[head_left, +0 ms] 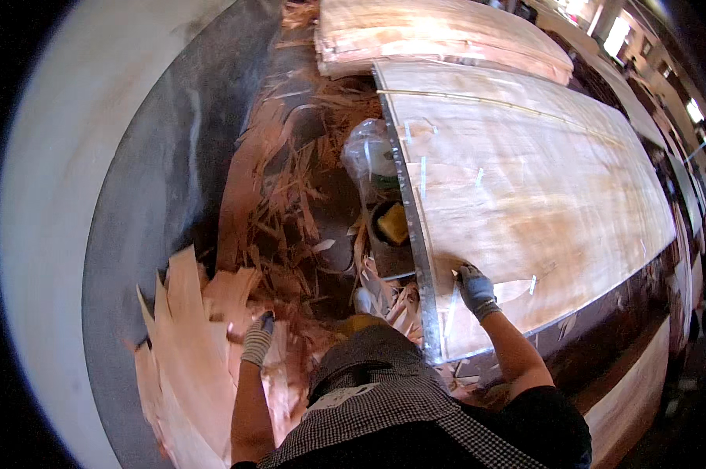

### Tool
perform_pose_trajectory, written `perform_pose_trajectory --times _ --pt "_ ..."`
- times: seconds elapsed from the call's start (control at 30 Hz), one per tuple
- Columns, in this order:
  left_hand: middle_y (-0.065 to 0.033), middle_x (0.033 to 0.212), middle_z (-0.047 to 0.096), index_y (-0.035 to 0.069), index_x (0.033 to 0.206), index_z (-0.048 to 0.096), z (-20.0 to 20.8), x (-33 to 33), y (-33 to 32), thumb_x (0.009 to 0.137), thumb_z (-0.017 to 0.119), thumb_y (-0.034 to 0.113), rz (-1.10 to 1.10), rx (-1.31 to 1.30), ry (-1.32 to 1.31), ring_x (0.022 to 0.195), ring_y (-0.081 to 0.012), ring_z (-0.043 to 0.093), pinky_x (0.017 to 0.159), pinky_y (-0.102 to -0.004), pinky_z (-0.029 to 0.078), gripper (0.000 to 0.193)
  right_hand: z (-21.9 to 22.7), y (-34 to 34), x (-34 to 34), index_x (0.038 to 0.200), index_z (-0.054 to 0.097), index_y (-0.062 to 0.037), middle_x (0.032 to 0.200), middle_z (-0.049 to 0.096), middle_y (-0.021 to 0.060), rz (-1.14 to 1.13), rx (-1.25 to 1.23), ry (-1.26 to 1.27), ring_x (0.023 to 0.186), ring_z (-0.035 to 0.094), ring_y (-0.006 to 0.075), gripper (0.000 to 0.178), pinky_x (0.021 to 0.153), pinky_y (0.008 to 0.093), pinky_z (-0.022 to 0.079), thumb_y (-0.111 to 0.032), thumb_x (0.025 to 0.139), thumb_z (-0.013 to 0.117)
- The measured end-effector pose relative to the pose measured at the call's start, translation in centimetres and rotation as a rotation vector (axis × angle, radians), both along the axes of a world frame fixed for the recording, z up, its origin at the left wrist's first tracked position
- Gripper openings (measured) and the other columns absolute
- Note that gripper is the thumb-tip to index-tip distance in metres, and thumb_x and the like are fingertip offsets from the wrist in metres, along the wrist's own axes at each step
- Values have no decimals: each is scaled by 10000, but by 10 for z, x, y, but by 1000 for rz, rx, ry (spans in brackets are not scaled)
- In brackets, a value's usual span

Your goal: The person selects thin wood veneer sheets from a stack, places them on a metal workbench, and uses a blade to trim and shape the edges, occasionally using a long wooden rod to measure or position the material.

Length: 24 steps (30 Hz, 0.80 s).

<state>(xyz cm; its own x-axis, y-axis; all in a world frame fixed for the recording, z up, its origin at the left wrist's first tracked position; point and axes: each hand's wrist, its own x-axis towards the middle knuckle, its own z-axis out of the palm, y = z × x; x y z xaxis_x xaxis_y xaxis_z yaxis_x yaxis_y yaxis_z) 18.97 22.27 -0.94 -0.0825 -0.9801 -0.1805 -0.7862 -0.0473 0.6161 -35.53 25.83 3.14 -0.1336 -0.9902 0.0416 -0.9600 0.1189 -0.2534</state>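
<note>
Across the table [423, 270], veneer [540, 195] stretches lengthwise rightward.

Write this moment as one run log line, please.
right hand: on wood sheet | left hand: near wood scraps, grip unclear | white strips: on sheet

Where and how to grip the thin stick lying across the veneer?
Probably pinch the left end of the stick from above and left: it's long, slim and flat on the veneer, and that end reaches the dark edge.
</note>
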Motion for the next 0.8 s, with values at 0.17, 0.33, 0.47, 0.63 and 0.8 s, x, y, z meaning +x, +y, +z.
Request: perform_pose_trajectory --times 0.17,0.33,0.47,0.63,0.8 --pt "-169 1012 588 101 1043 572 -17 27 -90 844 459 305 -333 -40 -245 944 -339 548 790 -396 440 306 11 -8 24 1004 552 -97 1031 569 133 -50 -78 -66 935 548 298 211 767 393 462 -195 836 472" --pt "-146 1110 558 95 1177 491 36 -6 -214 872 407 295 -134 190 -348 974 -337 537 806 -379 446 374 30 -37 15 812 580 -115 746 605 137 -273 155 -42 678 590 326 195 572 443 462 -272 835 466" --pt "-131 1180 518 72 1234 429 73 -97 -311 877 407 274 -396 534 -320 998 -337 522 819 -368 451 410 41 -75 5 738 531 -101 621 578 148 -533 98 81 590 575 339 175 525 459 442 -240 822 467" --pt "-149 1171 516 45 1184 475 39 -158 -431 865 422 270 -876 314 -189 1042 -327 497 869 -364 416 394 42 -135 27 798 554 -108 684 582 154 -632 -116 -23 613 567 348 94 522 443 437 -189 801 508" --pt "-178 1223 464 69 1166 507 3 -285 -577 801 521 231 -992 24 -96 1094 -320 461 911 -360 382 399 32 -178 90 846 590 -111 707 594 160 -796 6 -135 641 571 357 139 560 443 446 -217 793 518"
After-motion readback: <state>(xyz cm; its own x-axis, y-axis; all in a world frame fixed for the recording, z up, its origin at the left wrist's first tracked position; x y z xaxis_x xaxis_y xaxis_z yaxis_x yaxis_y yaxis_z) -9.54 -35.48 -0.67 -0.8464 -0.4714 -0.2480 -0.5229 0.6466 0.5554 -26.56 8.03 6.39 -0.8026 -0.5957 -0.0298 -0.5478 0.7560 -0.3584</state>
